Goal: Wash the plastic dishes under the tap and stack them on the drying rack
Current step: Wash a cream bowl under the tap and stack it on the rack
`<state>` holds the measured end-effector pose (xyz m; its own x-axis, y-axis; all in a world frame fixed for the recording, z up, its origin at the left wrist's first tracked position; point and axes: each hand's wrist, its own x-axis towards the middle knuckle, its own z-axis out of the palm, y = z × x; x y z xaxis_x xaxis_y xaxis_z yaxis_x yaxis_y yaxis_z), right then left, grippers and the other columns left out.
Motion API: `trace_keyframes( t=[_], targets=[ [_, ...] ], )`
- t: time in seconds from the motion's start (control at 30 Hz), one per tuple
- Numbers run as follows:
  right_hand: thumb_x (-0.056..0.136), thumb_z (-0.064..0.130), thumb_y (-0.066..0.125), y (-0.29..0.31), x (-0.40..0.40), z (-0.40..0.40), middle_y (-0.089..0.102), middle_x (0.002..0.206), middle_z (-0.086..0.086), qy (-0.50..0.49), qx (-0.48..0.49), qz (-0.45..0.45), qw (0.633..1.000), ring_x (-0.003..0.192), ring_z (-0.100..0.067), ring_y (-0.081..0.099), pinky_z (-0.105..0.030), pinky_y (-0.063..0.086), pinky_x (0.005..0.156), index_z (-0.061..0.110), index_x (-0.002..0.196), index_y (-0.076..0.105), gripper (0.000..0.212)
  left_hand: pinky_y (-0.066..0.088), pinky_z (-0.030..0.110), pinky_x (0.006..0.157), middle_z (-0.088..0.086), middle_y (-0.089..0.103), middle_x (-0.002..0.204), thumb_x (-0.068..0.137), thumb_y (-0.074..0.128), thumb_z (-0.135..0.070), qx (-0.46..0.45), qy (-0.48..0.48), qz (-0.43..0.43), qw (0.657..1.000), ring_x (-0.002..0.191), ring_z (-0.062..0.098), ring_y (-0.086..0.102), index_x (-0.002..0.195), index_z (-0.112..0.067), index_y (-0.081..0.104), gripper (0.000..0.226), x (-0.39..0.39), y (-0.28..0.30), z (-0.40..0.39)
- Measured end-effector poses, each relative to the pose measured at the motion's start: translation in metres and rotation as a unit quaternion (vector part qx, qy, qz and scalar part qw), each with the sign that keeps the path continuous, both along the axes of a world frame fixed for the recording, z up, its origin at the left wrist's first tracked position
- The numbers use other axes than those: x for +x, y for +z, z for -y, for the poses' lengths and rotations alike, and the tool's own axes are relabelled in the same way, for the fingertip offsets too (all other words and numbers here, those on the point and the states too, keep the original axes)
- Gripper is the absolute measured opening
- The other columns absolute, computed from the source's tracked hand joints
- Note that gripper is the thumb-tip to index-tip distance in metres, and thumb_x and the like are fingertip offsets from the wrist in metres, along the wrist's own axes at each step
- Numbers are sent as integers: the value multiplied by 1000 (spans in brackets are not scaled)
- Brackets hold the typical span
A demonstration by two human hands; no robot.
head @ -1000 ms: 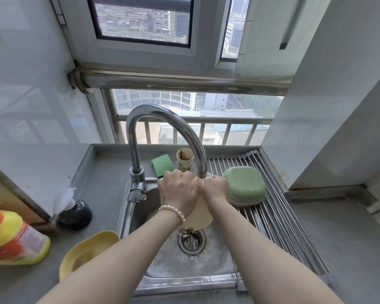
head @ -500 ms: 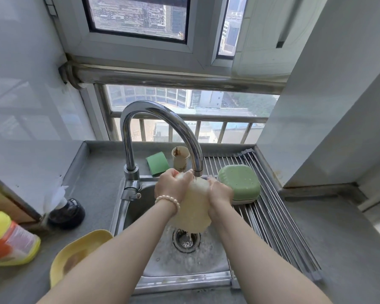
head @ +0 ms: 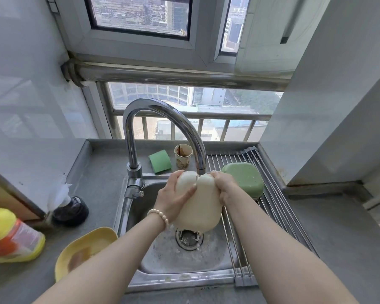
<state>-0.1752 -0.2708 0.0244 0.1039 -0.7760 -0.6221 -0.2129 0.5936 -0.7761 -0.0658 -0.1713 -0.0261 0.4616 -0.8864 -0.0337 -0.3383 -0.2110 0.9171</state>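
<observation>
Left hand [head: 173, 199] grips the cream dish [head: 199, 204] on its left side, fingers wrapped over the back; right hand [head: 225, 188] pinches the top right edge. Dish is held upright w/ its rim right under the tap [head: 201, 170], probably so water sheets down & drains into the sink [head: 184, 260]. Green dish [head: 242, 178] sits upside down on the drying rack [head: 279, 207] to drip, just beside the right hand. Yellow dish [head: 83, 251], still dirty, waits on the counter left of sink, i.e. next in line.

The tap [head: 162, 132] arches over the sink [head: 184, 260], with the cream dish [head: 201, 207] just under its spout. A green dish [head: 244, 179] takes the far end of the rack [head: 279, 216]; the near bars are free. A yellow dish [head: 83, 249] lies left of the sink.
</observation>
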Motion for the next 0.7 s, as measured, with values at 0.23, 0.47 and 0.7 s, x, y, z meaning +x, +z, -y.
trace_keyframes(
  t=[0.23,0.47,0.7],
  targets=[
    [93,27,42,-12,31,-16,61,97,-6,118,-336,-299,885,94,-27,54,-35,44,81,15,86,61,23,31,31,58,-1,50,64,97,37,-49,-19,196,-74,978,67,20,48,70,-14,47,46,-9,12,15],
    [80,53,-10,-29,51,-55,25,156,-6,308,-451,-371,751,143,-27,21,-50,0,117,25,148,27,82,44,33,66,13,64,79,102,33,-34,2,278,-161,947,81,30,58,83,1,63,50,6,4,20],
    [88,62,-7,-40,2,-53,-27,152,5,537,-531,-351,554,140,-21,-29,-45,-22,113,29,145,-19,67,46,32,79,16,65,102,101,38,-34,64,280,-256,923,83,26,57,82,-4,60,42,17,-5,17]
  ],
)
